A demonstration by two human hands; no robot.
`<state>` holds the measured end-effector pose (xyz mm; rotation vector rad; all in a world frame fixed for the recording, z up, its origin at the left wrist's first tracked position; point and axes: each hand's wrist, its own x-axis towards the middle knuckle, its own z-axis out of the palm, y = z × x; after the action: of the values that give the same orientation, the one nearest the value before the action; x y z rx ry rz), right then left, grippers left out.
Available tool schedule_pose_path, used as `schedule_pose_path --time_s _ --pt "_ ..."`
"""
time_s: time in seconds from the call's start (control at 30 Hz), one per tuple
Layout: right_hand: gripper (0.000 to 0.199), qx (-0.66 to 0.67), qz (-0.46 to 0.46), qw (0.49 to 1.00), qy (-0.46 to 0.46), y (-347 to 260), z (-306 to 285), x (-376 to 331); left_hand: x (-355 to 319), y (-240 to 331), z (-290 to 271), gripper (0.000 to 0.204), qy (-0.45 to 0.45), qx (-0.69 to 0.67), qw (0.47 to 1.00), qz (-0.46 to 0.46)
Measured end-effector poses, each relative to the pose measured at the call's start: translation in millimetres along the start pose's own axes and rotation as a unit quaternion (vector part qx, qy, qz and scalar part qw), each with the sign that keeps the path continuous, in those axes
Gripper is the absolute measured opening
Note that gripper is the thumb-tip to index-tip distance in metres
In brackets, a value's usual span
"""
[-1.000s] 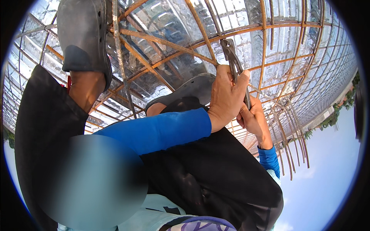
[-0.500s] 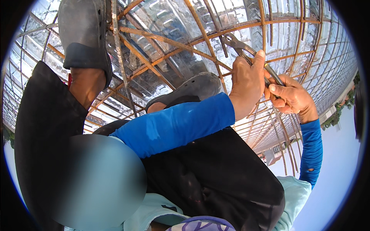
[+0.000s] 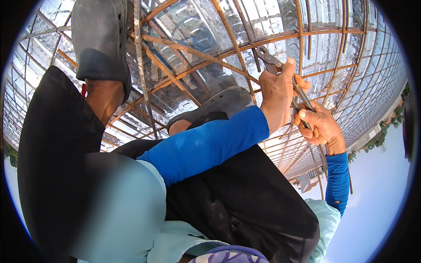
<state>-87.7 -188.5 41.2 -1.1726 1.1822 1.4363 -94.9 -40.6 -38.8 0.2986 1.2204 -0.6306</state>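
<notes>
The pincers [image 3: 272, 60] were in the upper right of the frame, just right of centre, in the view from my head. Their long axis ran on a slant, with the head toward the upper left and the two handles toward the lower right. The handles stood a little apart between my hands; I could not tell whether the jaws gripped anything.

My left hand [image 3: 277, 94] was mostly closed, its fingers curled around the tool below its head and the thumb raised beside it, tip toward the top of the frame. My right hand [image 3: 323, 125], lower and further right, was partly closed, thumb and curled fingers around the lower part of the handles. The two hands were near each other but apart.

The head of the pincers lay just below a rusty curved rod [image 3: 280, 37] in the upper right, and beside a short dark rod [image 3: 256, 60]. Shiny metal sheeting [image 3: 274, 19] showed behind the bars. One dark clog [image 3: 100, 39] of mine filled the upper left, and the other clog [image 3: 226, 104] was near the centre, left of my left hand.
</notes>
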Motion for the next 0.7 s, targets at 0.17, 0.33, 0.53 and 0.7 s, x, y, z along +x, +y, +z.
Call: schedule_pose_path --time_s 0.17,0.33,0.53,0.7 --pt "0.047 -0.562 -0.223 0.771 0.199 -26 22 -25 12 -3 9 0.041 0.043 0.017 0.999 0.004" --pt "0.051 -0.671 -0.270 0.584 0.368 14 47 -5 7 -5 10 0.045 0.049 0.070 0.996 0.022" --pt "0.042 -0.610 -0.298 0.684 0.266 15 33 -8 4 9 -23 0.044 -0.058 0.086 0.995 0.004" --pt "0.015 -0.489 -0.287 0.803 0.182 8 36 -5 -11 5 -36 0.049 -0.062 0.270 0.957 0.088"
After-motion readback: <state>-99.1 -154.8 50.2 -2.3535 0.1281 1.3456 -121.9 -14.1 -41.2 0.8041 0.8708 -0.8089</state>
